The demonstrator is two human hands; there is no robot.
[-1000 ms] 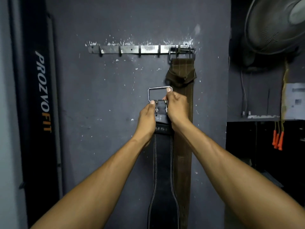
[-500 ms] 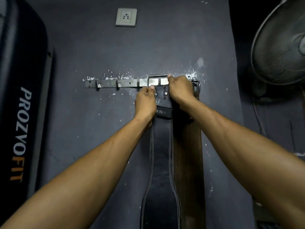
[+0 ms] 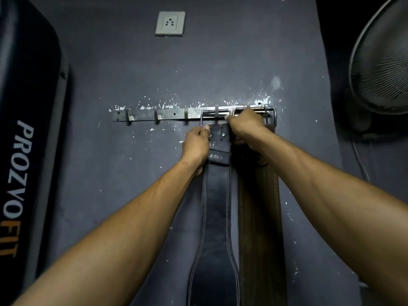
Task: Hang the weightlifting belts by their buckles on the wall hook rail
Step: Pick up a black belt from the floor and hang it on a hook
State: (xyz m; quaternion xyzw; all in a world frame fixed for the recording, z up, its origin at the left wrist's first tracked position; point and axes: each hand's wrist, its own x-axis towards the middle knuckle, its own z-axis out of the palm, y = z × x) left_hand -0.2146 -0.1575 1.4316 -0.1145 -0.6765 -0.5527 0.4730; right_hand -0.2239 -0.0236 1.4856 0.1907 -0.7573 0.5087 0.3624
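A metal hook rail [image 3: 167,114] is fixed to the dark wall. A brown belt [image 3: 260,217] hangs from its right end by a steel buckle [image 3: 270,115]. Beside it hangs a black belt [image 3: 215,217] whose steel buckle [image 3: 213,113] sits over a hook on the rail. My left hand [image 3: 195,143] grips the black belt's top at its left edge. My right hand [image 3: 246,127] grips the top at the right, partly covering the brown belt's upper end.
Three bare hooks stand on the rail's left part. A wall socket [image 3: 169,23] sits above. A black padded board [image 3: 24,151] with lettering leans at the left. A wall fan [image 3: 382,62] is at the right.
Both hands raised the black belt from mid-wall up to the rail, and its buckle now sits over a hook left of the brown belt's buckle. The view tilted upward.
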